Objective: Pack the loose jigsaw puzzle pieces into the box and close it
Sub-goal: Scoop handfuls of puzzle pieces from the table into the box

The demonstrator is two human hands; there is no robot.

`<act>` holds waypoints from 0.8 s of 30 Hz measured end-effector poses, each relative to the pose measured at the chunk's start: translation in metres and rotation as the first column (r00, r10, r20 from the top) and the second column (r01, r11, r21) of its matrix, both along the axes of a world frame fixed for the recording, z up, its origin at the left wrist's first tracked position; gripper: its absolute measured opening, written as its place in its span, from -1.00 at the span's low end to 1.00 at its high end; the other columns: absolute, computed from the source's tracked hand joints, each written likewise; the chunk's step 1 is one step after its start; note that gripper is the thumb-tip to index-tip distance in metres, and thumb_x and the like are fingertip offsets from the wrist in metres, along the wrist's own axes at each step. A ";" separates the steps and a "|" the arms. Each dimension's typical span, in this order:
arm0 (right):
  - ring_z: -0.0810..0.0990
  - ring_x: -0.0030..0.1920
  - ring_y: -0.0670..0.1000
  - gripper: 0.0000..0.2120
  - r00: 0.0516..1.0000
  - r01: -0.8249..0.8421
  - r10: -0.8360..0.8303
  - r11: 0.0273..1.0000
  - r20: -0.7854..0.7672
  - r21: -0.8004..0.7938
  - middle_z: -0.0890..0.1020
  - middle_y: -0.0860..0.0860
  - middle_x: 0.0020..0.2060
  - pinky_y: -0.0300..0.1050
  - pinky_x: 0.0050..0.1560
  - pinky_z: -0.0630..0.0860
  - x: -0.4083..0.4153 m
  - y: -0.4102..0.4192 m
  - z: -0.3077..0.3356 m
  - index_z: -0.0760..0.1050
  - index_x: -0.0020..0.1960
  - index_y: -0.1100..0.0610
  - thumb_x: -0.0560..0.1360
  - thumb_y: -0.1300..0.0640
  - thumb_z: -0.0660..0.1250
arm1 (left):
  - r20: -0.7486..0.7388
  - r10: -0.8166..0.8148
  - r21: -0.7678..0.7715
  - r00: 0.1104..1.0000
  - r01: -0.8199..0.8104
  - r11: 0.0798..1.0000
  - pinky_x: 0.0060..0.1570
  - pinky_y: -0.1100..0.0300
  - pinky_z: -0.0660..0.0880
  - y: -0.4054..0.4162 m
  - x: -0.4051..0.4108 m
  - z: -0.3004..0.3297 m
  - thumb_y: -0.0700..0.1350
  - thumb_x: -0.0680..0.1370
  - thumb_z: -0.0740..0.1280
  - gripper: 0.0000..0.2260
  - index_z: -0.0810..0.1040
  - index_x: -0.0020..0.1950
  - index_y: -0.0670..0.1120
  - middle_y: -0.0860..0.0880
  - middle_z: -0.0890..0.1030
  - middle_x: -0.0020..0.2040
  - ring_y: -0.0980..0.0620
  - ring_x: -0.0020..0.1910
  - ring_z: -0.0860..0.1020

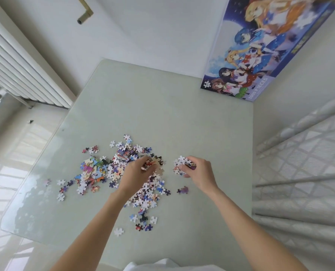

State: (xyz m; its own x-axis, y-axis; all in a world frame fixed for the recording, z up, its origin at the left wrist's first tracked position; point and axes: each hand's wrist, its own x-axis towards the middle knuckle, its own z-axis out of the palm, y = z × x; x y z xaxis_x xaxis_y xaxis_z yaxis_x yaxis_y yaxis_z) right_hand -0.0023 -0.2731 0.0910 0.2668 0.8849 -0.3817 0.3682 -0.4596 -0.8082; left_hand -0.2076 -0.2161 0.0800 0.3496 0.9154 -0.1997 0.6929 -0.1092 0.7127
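A small clump of pieces (179, 165) is pinched in the curled fingers of the right hand (197, 172); another is gripped by the left hand (137, 174) over the pile (123, 173) mid-counter (162, 114). The box (260, 55) stands far right. Being light, thin and easily spilled, pieces are best gathered in cupped handfuls.

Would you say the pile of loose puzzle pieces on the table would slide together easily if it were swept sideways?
Probably yes: the table looks smooth and glossy, so the pile of loose puzzle pieces should slide. Being small, flat and mostly unjoined, they would likely scatter rather than move as one. Each hand, left hand and right hand, lifts several, suggesting lightness.
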 end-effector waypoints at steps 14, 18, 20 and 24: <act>0.68 -0.09 0.00 -0.53 0.947 0.261 -0.321 0.734 -0.019 0.627 0.56 0.11 0.21 0.09 -0.04 0.62 0.220 0.169 0.199 0.49 0.26 0.23 0.42 0.06 0.45 | 0.511 -0.227 0.386 0.829 0.014 0.922 -0.15 0.19 0.60 0.206 0.227 0.196 -0.17 0.51 0.36 -0.96 0.52 -0.10 -0.10 0.00 0.62 -0.21 0.14 -0.28 0.62; 0.66 -0.13 -0.02 -0.59 0.894 0.354 -0.445 0.630 -0.051 0.691 0.59 0.18 0.14 -0.03 -0.15 0.64 0.275 0.225 0.220 0.52 0.19 0.29 0.42 0.13 0.45 | 0.534 -0.244 0.453 0.810 -0.031 0.891 -0.13 0.02 0.59 0.255 0.286 0.222 -0.10 0.51 0.34 -0.92 0.47 -0.15 -0.04 0.01 0.61 -0.23 0.00 -0.23 0.63; 0.65 -0.13 -0.01 -0.67 0.884 0.326 -0.468 0.606 -0.006 0.726 0.61 0.16 0.08 -0.17 -0.21 0.63 0.294 0.247 0.226 0.53 0.16 0.31 0.45 0.19 0.41 | 0.505 -0.260 0.494 0.823 -0.028 0.869 -0.17 0.14 0.55 0.279 0.312 0.228 -0.07 0.51 0.34 -0.93 0.48 -0.12 -0.04 0.05 0.59 -0.25 0.05 -0.26 0.61; 0.65 -0.08 0.05 -0.69 0.803 0.041 -0.462 0.673 0.377 0.738 0.63 0.09 0.04 -0.16 -0.12 0.60 0.310 0.273 0.230 0.55 0.18 0.23 0.49 0.12 0.37 | 0.313 -0.328 0.656 0.891 0.047 0.753 -0.14 0.26 0.44 0.307 0.345 0.236 -0.07 0.54 0.31 -0.83 0.55 0.07 -0.12 0.01 0.64 -0.09 0.03 -0.15 0.57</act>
